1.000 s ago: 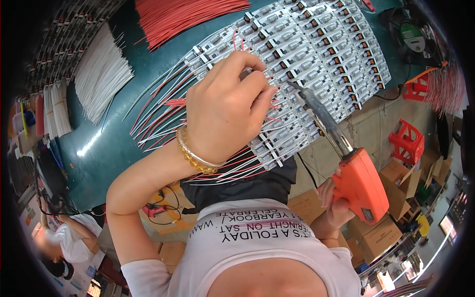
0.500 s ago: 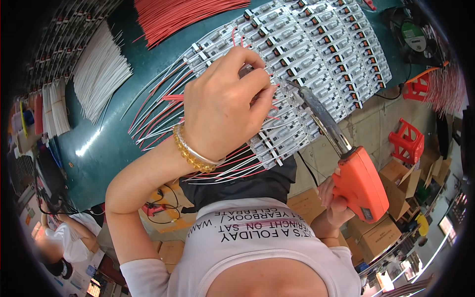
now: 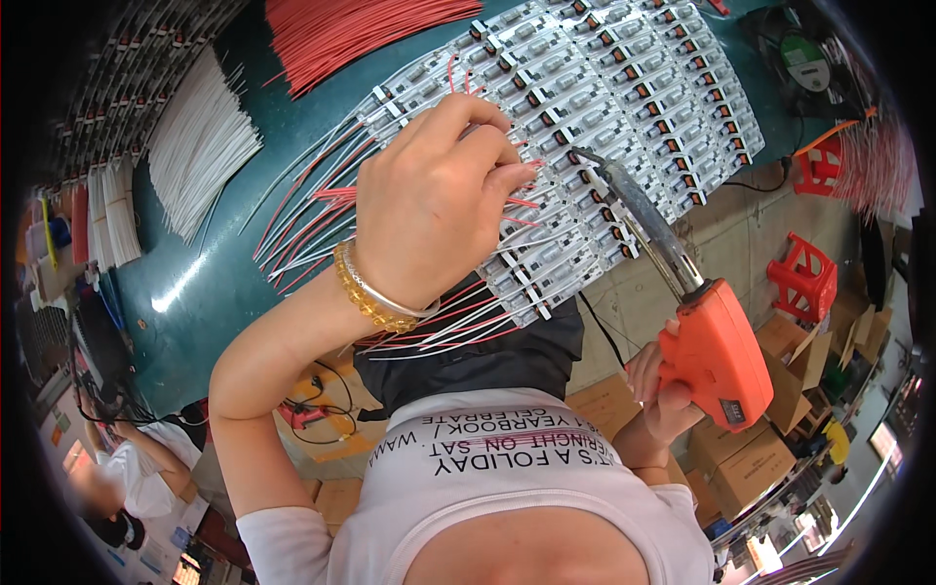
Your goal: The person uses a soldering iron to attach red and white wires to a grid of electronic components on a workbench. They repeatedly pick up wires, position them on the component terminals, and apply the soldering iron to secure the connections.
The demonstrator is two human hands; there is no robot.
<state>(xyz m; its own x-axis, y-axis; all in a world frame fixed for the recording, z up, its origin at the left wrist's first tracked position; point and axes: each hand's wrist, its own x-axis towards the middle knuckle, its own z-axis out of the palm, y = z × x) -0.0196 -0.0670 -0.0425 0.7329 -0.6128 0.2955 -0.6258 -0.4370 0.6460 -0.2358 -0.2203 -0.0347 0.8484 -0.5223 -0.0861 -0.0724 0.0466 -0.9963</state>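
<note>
My left hand (image 3: 429, 200) is closed, thumb against fingertips, over a panel of circuit boards (image 3: 604, 107). Short red wires (image 3: 336, 194) stick out on both sides of the fist, and a red tip shows at the pinch. My right hand (image 3: 665, 385) grips the handle of an orange soldering gun (image 3: 723, 351). Its dark, narrow tip points up and left, just above the boards beside my left fingertips; whether it touches is unclear. White and red wires (image 3: 302, 234) trail from the panel's left and near edges. Two thin red wires stand up beyond my knuckles.
On the green table (image 3: 166, 356) lie a red wire bundle (image 3: 361, 34) at the back and a white wire bundle (image 3: 200, 146) at left. A dark fan-like device (image 3: 809, 68) stands at far right. Red stools (image 3: 804, 278) and cardboard boxes (image 3: 751, 468) are on the floor. Another person (image 3: 146, 468) sits at lower left.
My left hand has shifted slightly left, away from the soldering tip. The soldering gun has moved a little right. The board panel has slid slightly left.
</note>
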